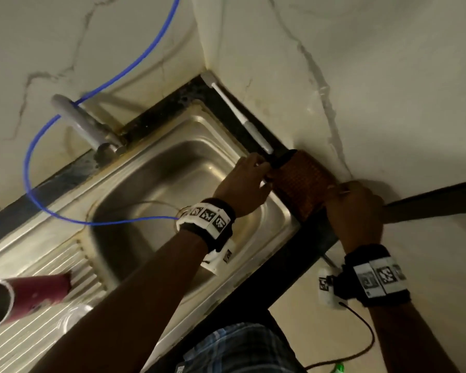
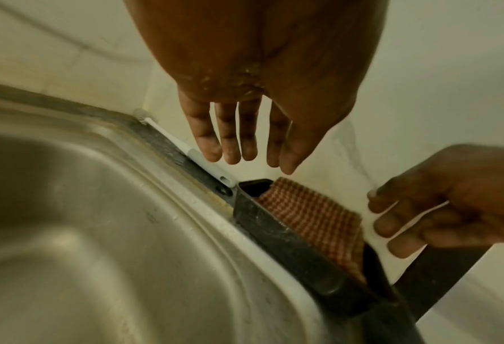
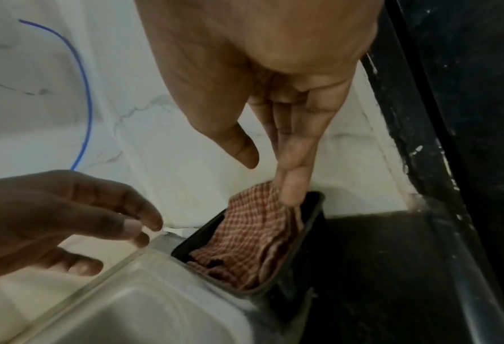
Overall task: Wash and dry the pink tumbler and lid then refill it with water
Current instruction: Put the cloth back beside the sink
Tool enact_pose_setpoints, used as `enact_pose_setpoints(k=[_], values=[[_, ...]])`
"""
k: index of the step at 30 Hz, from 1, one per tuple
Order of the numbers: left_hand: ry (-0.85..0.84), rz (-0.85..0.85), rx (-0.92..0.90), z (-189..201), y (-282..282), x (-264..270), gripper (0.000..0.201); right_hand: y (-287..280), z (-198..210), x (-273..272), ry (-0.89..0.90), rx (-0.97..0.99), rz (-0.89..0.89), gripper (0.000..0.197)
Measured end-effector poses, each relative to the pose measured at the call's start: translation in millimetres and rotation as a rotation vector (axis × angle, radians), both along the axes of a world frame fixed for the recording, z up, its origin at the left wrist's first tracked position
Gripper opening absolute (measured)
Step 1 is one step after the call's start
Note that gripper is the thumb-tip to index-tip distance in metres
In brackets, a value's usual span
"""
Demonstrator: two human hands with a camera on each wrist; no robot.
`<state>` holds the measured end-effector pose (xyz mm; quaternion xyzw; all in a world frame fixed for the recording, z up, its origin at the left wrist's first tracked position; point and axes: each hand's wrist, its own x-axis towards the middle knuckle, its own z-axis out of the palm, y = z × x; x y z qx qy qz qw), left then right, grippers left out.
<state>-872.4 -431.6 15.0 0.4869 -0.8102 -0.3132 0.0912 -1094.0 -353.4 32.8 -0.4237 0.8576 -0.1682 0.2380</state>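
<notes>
The pink tumbler [image 1: 30,297] lies on its side on the draining board at the lower left, open mouth toward me. A blurry clear piece [image 1: 74,316] lies beside it; I cannot tell if it is the lid. Both hands are far from it, at a red checked cloth [image 1: 301,184] folded in a black tray [image 2: 289,246] right of the sink. My left hand [image 2: 245,160] hovers over the tray's far end with straight fingers, holding nothing. My right hand [image 3: 274,181] has straight fingers too, its fingertips [image 3: 292,193] touching the cloth [image 3: 245,239].
The steel sink [image 1: 156,184] fills the middle, with a grey tap [image 1: 84,122] at its back left and a blue tube [image 1: 30,162] looping into the basin. A white brush [image 1: 240,117] lies along the wall behind the tray. Marble wall closes in behind and to the right.
</notes>
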Motion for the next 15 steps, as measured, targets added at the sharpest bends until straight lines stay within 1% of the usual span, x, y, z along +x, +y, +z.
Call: enact_pose_setpoints(k=[1, 3, 6, 9, 11, 13, 15], values=[[0.066, 0.040, -0.001, 1, 12, 12, 0.027, 1, 5, 6, 0.013, -0.034, 0.034, 0.035], [0.185, 0.143, 0.027, 2, 43, 41, 0.021, 5, 19, 28, -0.019, -0.141, 0.168, 0.027], [0.241, 0.341, 0.113, 8, 99, 97, 0.014, 13, 26, 81, -0.185, -0.266, 0.405, 0.021], [0.236, 0.544, 0.194, 22, 156, 157, 0.014, 27, 24, 149, -0.332, -0.192, 0.640, 0.015], [0.251, 0.721, 0.248, 34, 193, 196, 0.009, 34, 19, 196, -0.434, -0.160, 0.819, 0.016], [0.236, 0.871, 0.224, 45, 229, 229, 0.017, 40, 10, 246, -0.542, -0.115, 0.982, 0.022], [0.248, 1.031, 0.195, 50, 258, 256, 0.014, 44, 1, 296, -0.608, -0.076, 1.144, 0.034]])
